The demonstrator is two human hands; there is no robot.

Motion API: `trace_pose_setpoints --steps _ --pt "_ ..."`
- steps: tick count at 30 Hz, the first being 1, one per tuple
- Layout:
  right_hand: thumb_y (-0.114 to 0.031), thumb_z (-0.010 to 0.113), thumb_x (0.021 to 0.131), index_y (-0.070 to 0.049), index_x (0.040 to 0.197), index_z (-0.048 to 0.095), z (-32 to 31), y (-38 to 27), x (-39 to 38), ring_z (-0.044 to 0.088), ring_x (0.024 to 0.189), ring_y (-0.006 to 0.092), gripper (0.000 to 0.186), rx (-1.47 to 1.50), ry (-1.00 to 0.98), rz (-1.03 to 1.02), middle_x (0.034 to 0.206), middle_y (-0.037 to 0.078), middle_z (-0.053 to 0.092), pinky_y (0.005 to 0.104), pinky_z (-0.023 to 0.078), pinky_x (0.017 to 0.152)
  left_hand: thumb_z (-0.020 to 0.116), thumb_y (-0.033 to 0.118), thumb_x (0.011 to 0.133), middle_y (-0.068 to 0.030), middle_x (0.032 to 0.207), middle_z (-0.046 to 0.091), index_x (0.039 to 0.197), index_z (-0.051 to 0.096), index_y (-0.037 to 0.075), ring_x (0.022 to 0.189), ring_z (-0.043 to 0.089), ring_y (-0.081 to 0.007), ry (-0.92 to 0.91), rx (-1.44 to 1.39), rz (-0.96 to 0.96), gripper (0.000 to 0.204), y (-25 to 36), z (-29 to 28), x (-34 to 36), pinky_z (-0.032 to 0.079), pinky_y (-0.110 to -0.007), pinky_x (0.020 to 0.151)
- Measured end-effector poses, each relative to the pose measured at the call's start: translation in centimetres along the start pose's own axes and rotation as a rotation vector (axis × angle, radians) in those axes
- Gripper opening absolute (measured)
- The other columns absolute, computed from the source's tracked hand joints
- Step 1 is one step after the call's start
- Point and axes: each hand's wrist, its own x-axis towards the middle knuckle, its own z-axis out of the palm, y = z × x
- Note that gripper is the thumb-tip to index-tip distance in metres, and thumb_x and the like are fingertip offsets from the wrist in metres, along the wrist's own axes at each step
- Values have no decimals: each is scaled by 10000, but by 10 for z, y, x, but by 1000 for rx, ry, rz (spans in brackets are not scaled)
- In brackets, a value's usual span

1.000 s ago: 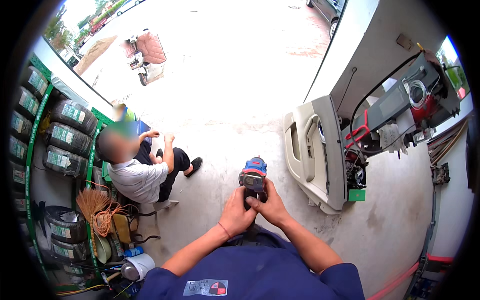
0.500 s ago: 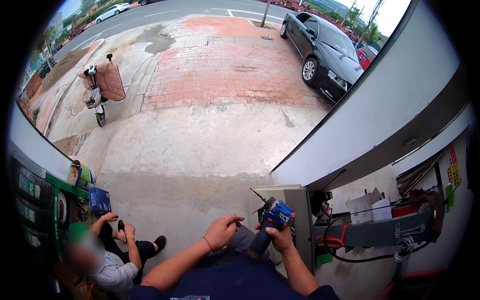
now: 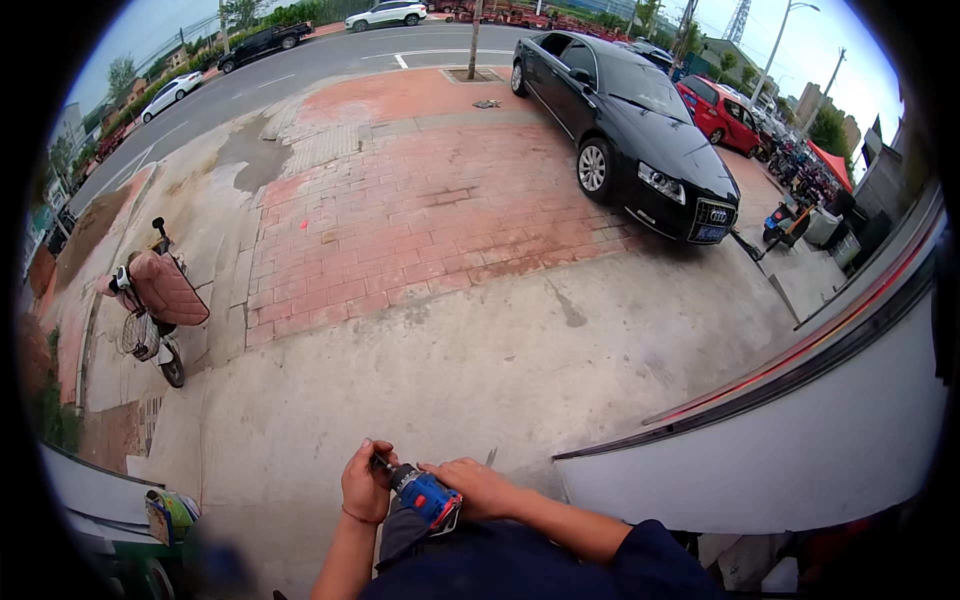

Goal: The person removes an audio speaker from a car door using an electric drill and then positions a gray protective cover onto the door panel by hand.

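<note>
I hold a blue and black cordless drill [image 3: 432,502] low in front of me, its front pointing up and left. My left hand [image 3: 365,482] has its fingers curled round the bit at the front of the chuck. My right hand [image 3: 480,488] is closed on the drill from the right side, much of its grip hidden behind the tool.
An electric scooter with a pink quilted cover [image 3: 170,285] stands at left on the concrete [image 3: 380,385]. A black sedan [image 3: 600,110] is parked on red paving at upper right, a red car [image 3: 725,115] beyond. The doorway wall [image 3: 780,420] borders the right; a colourful bucket [image 3: 170,518] sits lower left.
The view has risen and advanced into the doorway; the seated person has mostly left the frame. The drill has swung leftward, and my left hand has come onto its bit.
</note>
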Motion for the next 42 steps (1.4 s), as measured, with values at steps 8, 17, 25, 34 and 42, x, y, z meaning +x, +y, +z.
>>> trace_pose_setpoints --steps 8,17,25,34,42 --pt "-207 693 789 -66 1198 561 -79 201 175 591 1028 370 453 -81 29 185 1038 141 592 453 457 906 528 322 997 -74 764 571 855 547 92 767 582 -231 -2 -49 -77 272 28 58 309 489 -372 705" --pt "-329 730 809 -98 1082 589 -231 384 290 614 1013 396 384 121 295 632 1044 170 642 468 491 862 537 381 1008 -119 784 631 852 626 20 693 613 -212 -299 459 -369 404 34 184 639 522 -344 638" --pt "-321 726 809 -96 1201 597 -367 693 435 617 1106 380 469 268 380 701 1167 184 658 432 494 924 499 360 1031 -114 762 650 955 653 -38 589 616 -195 -272 595 -147 434 5 243 988 550 -348 574" --pt "-476 740 757 -127 1163 631 -614 936 651 633 1052 388 546 63 175 739 1099 182 680 470 509 888 611 287 887 -16 1018 705 1101 731 138 941 653 -206 152 1790 -910 287 62 2 1205 535 -356 785" --pt "-252 799 623 -38 932 728 -597 1288 587 674 761 241 382 576 164 1686 836 135 703 406 551 686 546 112 901 -92 759 642 1050 716 18 606 605 -205 368 1187 -686 245 86 192 1538 515 -338 555"
